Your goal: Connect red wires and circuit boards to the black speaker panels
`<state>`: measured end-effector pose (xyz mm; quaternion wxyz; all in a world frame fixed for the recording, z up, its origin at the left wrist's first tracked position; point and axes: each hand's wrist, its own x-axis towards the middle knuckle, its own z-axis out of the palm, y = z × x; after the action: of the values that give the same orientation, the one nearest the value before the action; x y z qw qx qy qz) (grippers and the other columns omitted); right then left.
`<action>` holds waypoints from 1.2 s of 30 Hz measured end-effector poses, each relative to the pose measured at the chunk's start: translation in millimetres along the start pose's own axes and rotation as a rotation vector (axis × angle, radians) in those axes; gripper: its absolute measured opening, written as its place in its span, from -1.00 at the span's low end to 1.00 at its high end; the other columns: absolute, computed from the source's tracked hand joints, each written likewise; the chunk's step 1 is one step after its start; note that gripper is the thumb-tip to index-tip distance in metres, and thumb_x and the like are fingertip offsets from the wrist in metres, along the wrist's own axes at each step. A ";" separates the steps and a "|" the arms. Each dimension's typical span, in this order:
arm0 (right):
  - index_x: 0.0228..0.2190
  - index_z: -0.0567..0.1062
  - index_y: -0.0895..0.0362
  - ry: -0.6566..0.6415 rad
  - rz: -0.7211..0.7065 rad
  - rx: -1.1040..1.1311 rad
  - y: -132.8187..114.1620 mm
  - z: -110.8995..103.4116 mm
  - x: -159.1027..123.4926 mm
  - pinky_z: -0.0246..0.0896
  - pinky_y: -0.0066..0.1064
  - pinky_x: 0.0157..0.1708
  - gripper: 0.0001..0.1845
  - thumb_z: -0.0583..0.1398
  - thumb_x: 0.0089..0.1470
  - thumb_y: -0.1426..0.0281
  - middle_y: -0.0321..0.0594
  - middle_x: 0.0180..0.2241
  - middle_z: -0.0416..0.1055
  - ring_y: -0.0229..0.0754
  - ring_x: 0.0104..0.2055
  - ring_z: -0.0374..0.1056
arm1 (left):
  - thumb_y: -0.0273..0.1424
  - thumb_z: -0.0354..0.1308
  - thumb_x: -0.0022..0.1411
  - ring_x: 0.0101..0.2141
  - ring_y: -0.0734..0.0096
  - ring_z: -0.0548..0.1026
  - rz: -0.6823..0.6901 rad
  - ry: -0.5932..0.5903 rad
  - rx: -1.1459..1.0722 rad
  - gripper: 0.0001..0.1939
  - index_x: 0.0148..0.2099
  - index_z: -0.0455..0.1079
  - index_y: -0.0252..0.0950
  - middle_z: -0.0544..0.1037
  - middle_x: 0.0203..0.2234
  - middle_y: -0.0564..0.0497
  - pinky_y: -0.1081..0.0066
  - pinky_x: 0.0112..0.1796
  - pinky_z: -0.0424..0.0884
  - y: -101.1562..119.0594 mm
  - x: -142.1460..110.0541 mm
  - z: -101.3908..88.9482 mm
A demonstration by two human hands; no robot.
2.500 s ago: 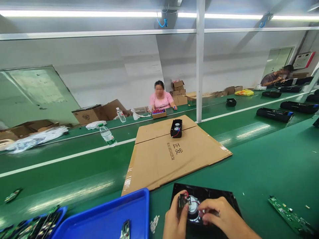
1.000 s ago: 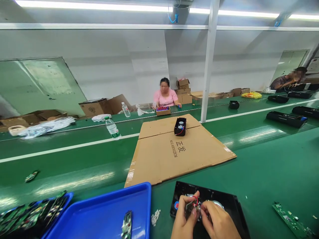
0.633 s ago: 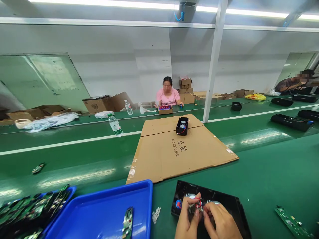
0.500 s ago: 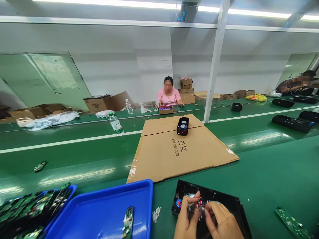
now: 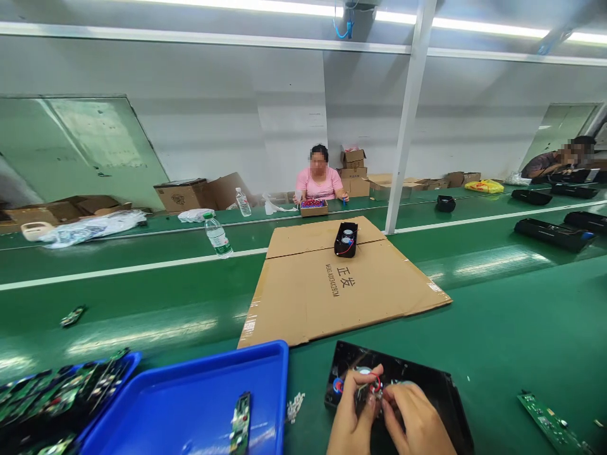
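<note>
A black plastic housing (image 5: 441, 395) with round speaker parts inside lies on the green belt at the bottom centre. Over it, my left hand (image 5: 348, 420) and my right hand (image 5: 412, 423) are both pinched together on a small part with red wires (image 5: 376, 383). The fingers hide the part itself. A blue tray (image 5: 190, 404) stands just left of my hands with one green circuit board (image 5: 241, 426) in it.
A flat cardboard sheet (image 5: 332, 297) lies ahead with a black housing (image 5: 346, 239) on it. A second blue tray (image 5: 52, 398) full of circuit boards is at far left. A loose board (image 5: 552, 426) lies at right. Water bottle (image 5: 217, 236). A person in pink (image 5: 318, 180) sits across the belt.
My hands have closed in on each other over the housing and stay pinched on the wired part. The view has shifted slightly.
</note>
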<state>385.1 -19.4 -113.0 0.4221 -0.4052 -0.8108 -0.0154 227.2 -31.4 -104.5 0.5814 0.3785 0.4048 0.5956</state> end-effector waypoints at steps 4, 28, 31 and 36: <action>-0.15 0.45 -0.01 0.009 -0.075 -0.032 -1.8 -5.3 4.8 0.58 -0.44 -0.39 -0.80 0.08 0.46 0.50 -0.41 -0.38 0.60 -0.21 -0.43 0.59 | 0.30 0.53 0.02 0.01 0.01 0.73 -0.051 -0.020 -0.044 -0.31 -0.16 0.62 -0.22 0.77 0.03 -0.33 0.26 -0.08 0.56 10.5 1.2 0.6; 0.38 0.46 -0.03 -0.253 0.044 -0.192 33.7 -7.1 -5.7 0.38 0.53 0.25 0.17 0.62 -0.24 0.06 0.21 0.43 0.34 0.59 0.41 0.31 | 0.35 0.61 -0.38 -0.25 0.24 0.62 -0.227 0.137 -0.023 -0.13 -0.25 0.55 -0.23 0.73 -0.18 -0.10 0.32 -0.24 0.60 42.9 7.6 7.0; 0.40 0.45 -0.08 -0.275 0.139 -0.274 40.2 -9.4 -13.9 0.16 0.67 0.30 0.29 0.65 -0.40 0.10 0.22 0.40 0.38 0.60 0.39 0.32 | 0.34 0.62 -0.37 -0.33 0.29 0.62 -0.257 0.158 0.003 -0.13 -0.24 0.50 -0.21 0.73 -0.26 -0.02 0.38 -0.34 0.56 49.2 11.0 6.0; 0.39 0.44 -0.12 -0.322 0.097 -0.216 45.7 -11.7 -14.5 0.38 0.53 0.19 0.33 0.61 -0.50 0.19 0.12 0.26 0.54 0.54 0.22 0.48 | 0.17 0.62 -0.14 -0.43 0.31 0.54 -0.233 0.071 0.180 -0.33 -0.22 0.45 -0.16 0.67 -0.41 0.11 0.45 -0.53 0.44 49.5 15.7 -2.7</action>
<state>428.2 -2.4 -130.1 0.2413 -0.4840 -0.8410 -0.0169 205.0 -15.7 -60.2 0.5956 0.3585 0.5179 0.4984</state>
